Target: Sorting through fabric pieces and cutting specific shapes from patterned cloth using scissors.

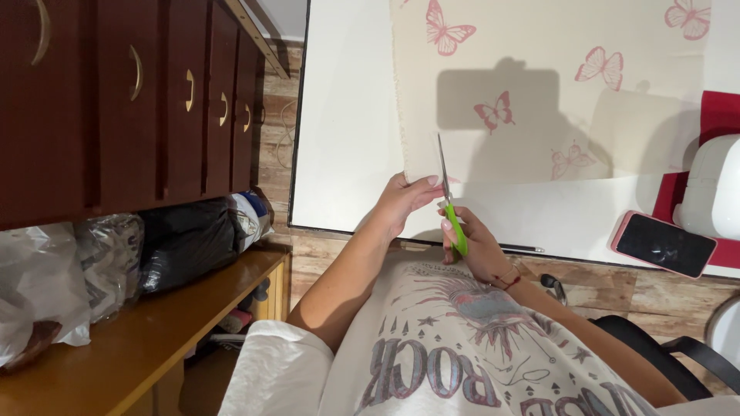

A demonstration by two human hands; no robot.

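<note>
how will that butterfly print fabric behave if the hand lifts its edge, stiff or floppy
The butterfly fabric lies flat on the white table and looks thin, so it would probably droop. The left hand pinches its near edge, likely steadying it for the green-handled scissors in the right hand. Its frayed left edge suggests woven cloth, probably light.

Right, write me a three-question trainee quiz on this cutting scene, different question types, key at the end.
1. True or false: the right hand holds green-handled scissors.
2. What does the left hand grip?
A. the pink-cased phone
B. the near edge of the butterfly-print fabric
C. a pencil
3. Fill in: the fabric lies on a ____ table.

Key: 1 true. 2 B. 3 white.
</note>
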